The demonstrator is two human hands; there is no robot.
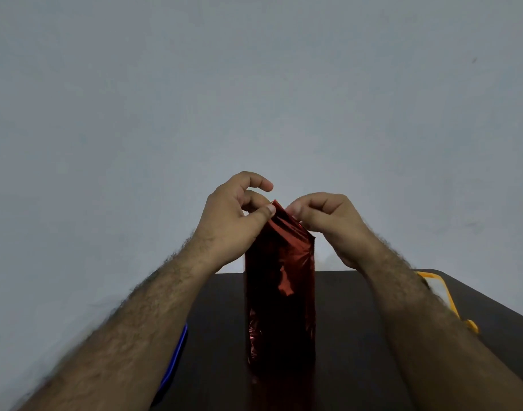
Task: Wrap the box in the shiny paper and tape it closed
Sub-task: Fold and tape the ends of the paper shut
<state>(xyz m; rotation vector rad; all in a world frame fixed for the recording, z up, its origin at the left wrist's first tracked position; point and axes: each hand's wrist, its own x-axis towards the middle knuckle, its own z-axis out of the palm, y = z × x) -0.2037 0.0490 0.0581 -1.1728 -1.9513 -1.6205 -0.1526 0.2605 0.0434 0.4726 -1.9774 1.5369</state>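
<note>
Looking down, we log a dark brown table [358,336] filling the lower middle and lower right of the frame, backed by a plain pale grey wall [254,84] that takes up the whole upper part. The table's far edge runs across the frame just below centre; its right edge slants down toward the lower right corner.

Standing upright at the centre of the table is the box [281,307], tall and narrow, already covered in shiny red paper [284,229] that rises to a creased peak above it. We cannot see the box itself under the paper.

Our left hand [233,221] pinches the peak of the paper between thumb and fingers, index finger curled above it. Our right hand [325,223] grips the paper's right upper fold, fingers curled inward. Both forearms reach in from the lower corners.

Open tabletop lies on either side of the box. A blue item [174,360] shows at the lower left, partly hidden by the left forearm. A yellow-orange item [450,301] lies at the right, partly hidden by the right forearm; we cannot tell what either is.
</note>
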